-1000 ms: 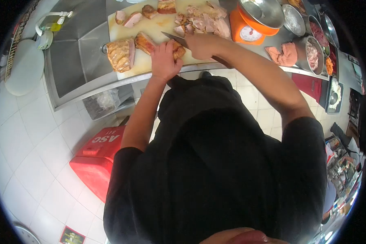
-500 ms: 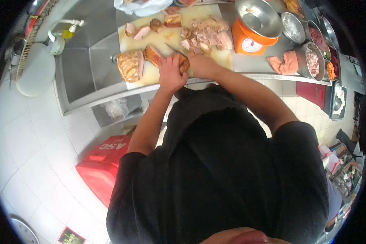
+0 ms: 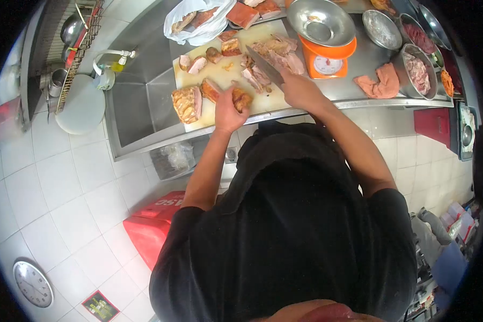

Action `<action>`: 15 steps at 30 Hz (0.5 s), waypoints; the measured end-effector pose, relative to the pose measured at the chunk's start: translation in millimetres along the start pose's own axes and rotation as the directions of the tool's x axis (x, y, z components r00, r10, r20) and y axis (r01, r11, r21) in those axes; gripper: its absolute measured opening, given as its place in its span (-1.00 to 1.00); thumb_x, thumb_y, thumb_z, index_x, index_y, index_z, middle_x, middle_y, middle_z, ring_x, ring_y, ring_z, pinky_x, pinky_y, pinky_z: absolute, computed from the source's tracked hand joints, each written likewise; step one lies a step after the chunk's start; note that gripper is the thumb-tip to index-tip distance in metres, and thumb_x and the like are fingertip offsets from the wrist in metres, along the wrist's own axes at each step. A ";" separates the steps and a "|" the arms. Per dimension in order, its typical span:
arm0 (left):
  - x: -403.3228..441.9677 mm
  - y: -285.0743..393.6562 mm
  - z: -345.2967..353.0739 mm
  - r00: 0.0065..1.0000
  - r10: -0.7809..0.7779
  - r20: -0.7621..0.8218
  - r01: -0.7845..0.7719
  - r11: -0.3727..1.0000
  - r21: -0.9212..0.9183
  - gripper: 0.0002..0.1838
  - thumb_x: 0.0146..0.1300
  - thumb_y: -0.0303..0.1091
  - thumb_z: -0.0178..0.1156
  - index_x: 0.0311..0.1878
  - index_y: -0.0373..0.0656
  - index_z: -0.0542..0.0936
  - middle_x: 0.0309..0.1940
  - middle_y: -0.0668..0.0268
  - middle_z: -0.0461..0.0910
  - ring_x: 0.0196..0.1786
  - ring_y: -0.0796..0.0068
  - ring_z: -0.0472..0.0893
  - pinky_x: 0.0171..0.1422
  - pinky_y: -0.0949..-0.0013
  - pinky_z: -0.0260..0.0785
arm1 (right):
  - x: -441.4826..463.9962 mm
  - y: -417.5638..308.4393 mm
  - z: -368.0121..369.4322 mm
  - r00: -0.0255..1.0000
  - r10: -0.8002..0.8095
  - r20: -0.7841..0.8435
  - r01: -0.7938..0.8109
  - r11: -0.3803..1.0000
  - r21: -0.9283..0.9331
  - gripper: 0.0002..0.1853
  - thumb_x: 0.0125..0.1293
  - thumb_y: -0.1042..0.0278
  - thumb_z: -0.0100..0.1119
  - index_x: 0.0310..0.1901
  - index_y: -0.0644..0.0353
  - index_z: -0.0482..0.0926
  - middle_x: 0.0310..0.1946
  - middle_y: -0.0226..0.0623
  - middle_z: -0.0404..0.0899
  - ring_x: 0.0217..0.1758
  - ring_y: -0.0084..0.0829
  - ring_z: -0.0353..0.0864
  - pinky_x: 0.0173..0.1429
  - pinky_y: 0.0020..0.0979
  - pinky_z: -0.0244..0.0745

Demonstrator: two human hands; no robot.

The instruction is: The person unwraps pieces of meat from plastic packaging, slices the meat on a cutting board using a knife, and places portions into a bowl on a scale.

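My left hand (image 3: 231,112) presses on a browned piece of meat (image 3: 242,99) near the front edge of the yellowish cutting board (image 3: 228,72). My right hand (image 3: 301,91) is closed round the handle of a knife (image 3: 266,66), whose blade points up and left over the board, beside a pile of sliced meat (image 3: 279,52). Left of my left hand lies a larger browned slab (image 3: 187,104). Smaller chunks, such as a cut piece (image 3: 231,47), lie toward the back of the board.
Right of the board stands an orange scale (image 3: 327,65) with a metal bowl (image 3: 321,21). Beyond are an orange cloth (image 3: 379,81) and a pot of meat (image 3: 416,72). A steel sink (image 3: 145,102) is at the left, a white plastic bag (image 3: 198,29) behind the board.
The view has shifted, showing more of the bag. My right hand has moved right, away from my left hand, carrying the knife off the meat piece toward the sliced pile.
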State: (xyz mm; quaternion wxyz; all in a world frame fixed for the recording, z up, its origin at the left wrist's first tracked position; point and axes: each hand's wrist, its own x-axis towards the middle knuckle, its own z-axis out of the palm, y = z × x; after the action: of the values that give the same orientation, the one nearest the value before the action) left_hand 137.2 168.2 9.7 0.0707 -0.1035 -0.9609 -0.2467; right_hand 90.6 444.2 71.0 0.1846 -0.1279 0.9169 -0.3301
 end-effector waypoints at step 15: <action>113.0 115.2 -81.6 0.998 0.030 -0.057 -0.057 0.820 -0.569 -0.13 0.07 -0.55 0.25 0.52 -0.23 0.19 0.19 0.03 0.52 0.24 0.22 0.60 0.36 0.21 0.44 | -52.9 51.0 28.9 0.985 -0.015 0.174 0.023 0.999 -0.041 -0.69 0.31 0.46 0.10 0.08 0.26 0.46 -0.15 0.10 0.71 -0.04 0.13 0.72 0.03 0.08 0.58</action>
State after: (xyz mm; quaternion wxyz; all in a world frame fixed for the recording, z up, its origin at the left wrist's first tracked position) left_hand 61.7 245.5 154.6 0.0640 -0.1363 -0.8387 -0.5234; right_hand 144.6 485.2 30.5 0.2579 -0.1689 0.9028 -0.2998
